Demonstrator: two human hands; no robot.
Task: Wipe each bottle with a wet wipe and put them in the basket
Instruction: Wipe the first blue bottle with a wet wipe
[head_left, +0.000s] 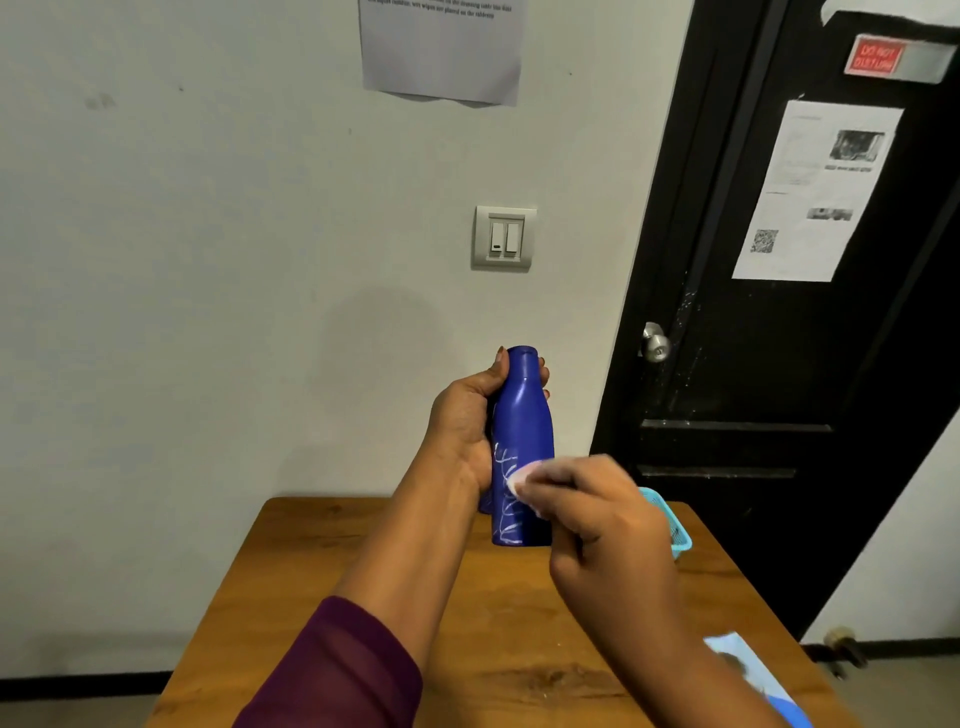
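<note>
Single view, worn on the head, wide-angle. Faces forward and a little down, across a wooden table (291, 551) to a pale wall (208, 260); black door (753, 374) far right, leaning with the lens bend. Table's near end cut by the bottom edge. Close in, centre: left hand (462, 415) gripping a blue bottle (523, 415), right hand (613, 525) pinching a wet wipe (522, 475) against it.

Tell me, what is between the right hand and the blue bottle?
A white wet wipe, pinched by the right hand against the blue bottle, as the head view shows.
</note>
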